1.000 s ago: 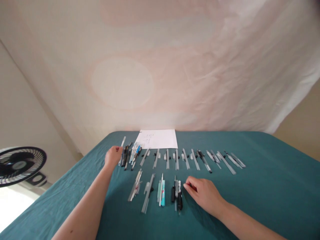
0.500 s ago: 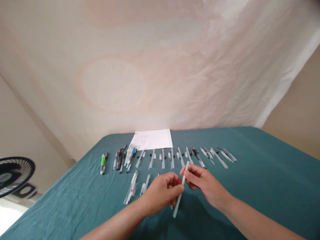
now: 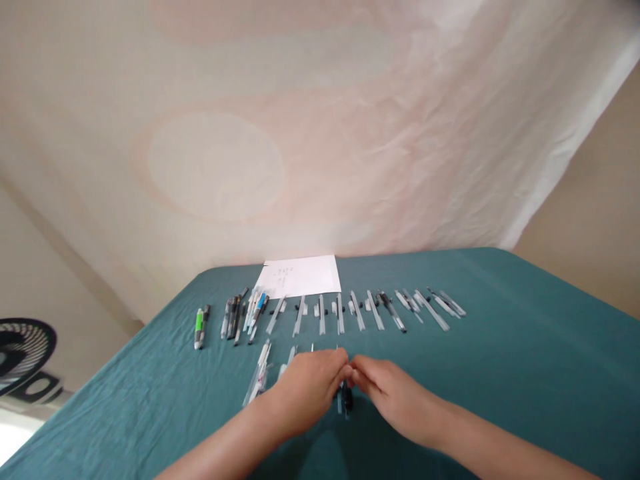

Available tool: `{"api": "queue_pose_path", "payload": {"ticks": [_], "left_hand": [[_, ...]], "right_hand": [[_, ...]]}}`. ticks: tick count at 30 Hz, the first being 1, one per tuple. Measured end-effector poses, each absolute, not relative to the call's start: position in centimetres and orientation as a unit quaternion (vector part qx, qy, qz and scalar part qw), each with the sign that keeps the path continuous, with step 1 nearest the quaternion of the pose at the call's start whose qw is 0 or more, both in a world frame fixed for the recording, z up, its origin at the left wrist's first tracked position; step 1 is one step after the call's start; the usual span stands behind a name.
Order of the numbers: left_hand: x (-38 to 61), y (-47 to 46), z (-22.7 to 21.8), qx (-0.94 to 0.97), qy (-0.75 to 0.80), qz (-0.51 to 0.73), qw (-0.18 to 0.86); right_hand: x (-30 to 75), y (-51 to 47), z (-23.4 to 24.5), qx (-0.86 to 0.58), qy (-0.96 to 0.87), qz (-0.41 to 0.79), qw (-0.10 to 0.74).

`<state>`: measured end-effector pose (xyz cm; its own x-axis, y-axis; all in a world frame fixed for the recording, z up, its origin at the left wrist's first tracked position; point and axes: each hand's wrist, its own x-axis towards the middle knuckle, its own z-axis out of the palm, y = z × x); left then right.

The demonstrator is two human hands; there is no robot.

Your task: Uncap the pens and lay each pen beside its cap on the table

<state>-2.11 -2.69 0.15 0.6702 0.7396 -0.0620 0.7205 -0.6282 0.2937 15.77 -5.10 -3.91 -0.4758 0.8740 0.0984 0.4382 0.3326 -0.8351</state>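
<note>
My left hand (image 3: 310, 387) and my right hand (image 3: 393, 397) meet fingertip to fingertip low over the teal tablecloth (image 3: 500, 373). Both are pinched shut on a pale pen (image 3: 339, 402); only its lower end shows below the fingers, beside a black pen (image 3: 347, 400). The near row of pens (image 3: 260, 373) runs under and to the left of my hands. Most of that row is hidden by my left hand.
A far row of pens and clear pen parts (image 3: 360, 313) spans the cloth. A bundle of pens (image 3: 245, 313) and a green marker (image 3: 199, 327) lie at its left. White paper (image 3: 300, 275) sits behind. A fan (image 3: 23, 357) stands at the left.
My left hand left the far pen bundle and came to the middle. Both hands took up a pale pen, then lowered it and closed together. The view shifted slightly.
</note>
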Motion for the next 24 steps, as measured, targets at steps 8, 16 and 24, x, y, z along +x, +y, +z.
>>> {"api": "queue_pose_path", "payload": {"ticks": [8,16,24], "left_hand": [[-2.4,-2.2,0.1,0.891,0.425,0.073,0.139],[-2.9,-1.5,0.5,0.880,0.421,0.064,0.209],[-2.0,-2.1,-1.2,0.873,0.431,0.081,0.214]], "right_hand": [[16.4,-4.5,-3.5,-0.454,-0.783,0.338,0.257],[17.4,-3.7,-2.6,-0.483,-0.780,0.304,0.257],[17.5,-3.4,-3.6,-0.499,-0.803,0.275,0.178]]}}
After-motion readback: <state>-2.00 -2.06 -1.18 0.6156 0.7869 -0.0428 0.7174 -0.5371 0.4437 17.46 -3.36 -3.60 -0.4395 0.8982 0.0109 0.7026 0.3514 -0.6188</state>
